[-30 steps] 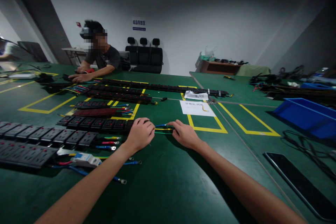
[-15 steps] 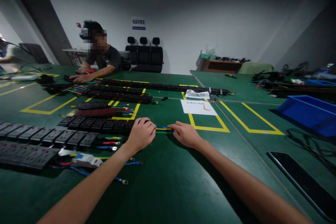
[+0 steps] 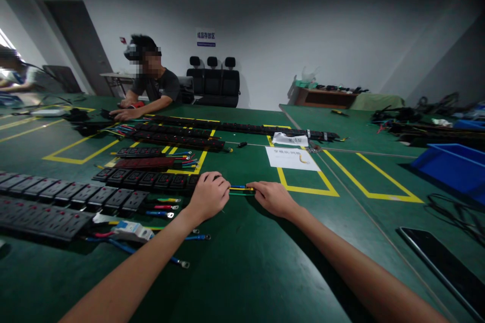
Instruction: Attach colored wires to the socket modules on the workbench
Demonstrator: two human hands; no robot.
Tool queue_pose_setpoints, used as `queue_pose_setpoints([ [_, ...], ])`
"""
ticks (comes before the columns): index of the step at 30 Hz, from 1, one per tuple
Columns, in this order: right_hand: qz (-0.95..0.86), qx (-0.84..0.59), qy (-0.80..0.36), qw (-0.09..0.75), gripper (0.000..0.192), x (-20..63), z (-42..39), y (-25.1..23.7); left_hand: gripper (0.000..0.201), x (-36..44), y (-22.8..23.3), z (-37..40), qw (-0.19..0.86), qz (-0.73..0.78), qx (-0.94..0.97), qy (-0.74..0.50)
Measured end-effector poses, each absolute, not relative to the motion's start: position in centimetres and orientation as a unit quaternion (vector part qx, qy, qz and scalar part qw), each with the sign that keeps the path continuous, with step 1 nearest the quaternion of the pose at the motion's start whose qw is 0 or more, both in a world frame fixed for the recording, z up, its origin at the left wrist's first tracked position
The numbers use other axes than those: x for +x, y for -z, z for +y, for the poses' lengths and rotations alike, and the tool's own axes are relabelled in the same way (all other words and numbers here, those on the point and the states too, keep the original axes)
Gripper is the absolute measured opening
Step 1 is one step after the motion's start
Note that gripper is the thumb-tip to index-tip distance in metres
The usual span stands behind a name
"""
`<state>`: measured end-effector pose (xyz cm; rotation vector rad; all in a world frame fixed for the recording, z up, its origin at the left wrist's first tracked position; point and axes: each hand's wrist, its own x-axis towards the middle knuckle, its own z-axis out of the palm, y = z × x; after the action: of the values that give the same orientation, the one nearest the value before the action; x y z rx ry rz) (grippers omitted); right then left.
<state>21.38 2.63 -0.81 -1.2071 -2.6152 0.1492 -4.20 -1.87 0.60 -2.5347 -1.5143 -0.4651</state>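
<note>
My left hand (image 3: 209,197) is closed over the right end of a black strip of socket modules (image 3: 146,178). Blue, yellow and green wires (image 3: 238,188) run out from under it to the right. My right hand (image 3: 276,199) pinches the far ends of these wires between thumb and fingers, so their tips are hidden. Just left of my hands lie more socket strips, the nearer ones a long black strip (image 3: 76,193) and a wider one (image 3: 41,218). Their coloured wires end in metal ring lugs (image 3: 185,264).
A co-worker (image 3: 153,81) works across the green table (image 3: 242,272). Beyond my hands lies a paper sheet (image 3: 291,158). To the right are a phone (image 3: 441,262), black cable (image 3: 454,217) and a blue bin (image 3: 450,169). A white-and-blue breaker (image 3: 133,231) lies left of my forearm.
The whole view has shifted slightly, with everything appearing a little further right. Both hands keep the same hold on the strip and wires.
</note>
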Motion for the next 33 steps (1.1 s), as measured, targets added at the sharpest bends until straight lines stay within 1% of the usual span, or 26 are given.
queue_pose_setpoints([
  [9, -0.898, -0.416, -0.051, 0.136, 0.041, 21.35, 2.68, 1.01, 0.027, -4.27, -0.51, -1.84, 0.087, -0.498, -0.847, 0.162],
  [16, -0.897, -0.417, -0.048, 0.137, 0.041, 21.35, 2.79, 1.23, 0.022, -4.3, 0.05, -1.63, 0.121, -0.491, -0.843, 0.18],
  [33, -0.893, -0.428, -0.053, 0.124, 0.04, 21.17, 2.61, 0.86, 0.022, -4.35, 0.03, -1.63, 0.123, -0.49, -0.844, 0.182],
])
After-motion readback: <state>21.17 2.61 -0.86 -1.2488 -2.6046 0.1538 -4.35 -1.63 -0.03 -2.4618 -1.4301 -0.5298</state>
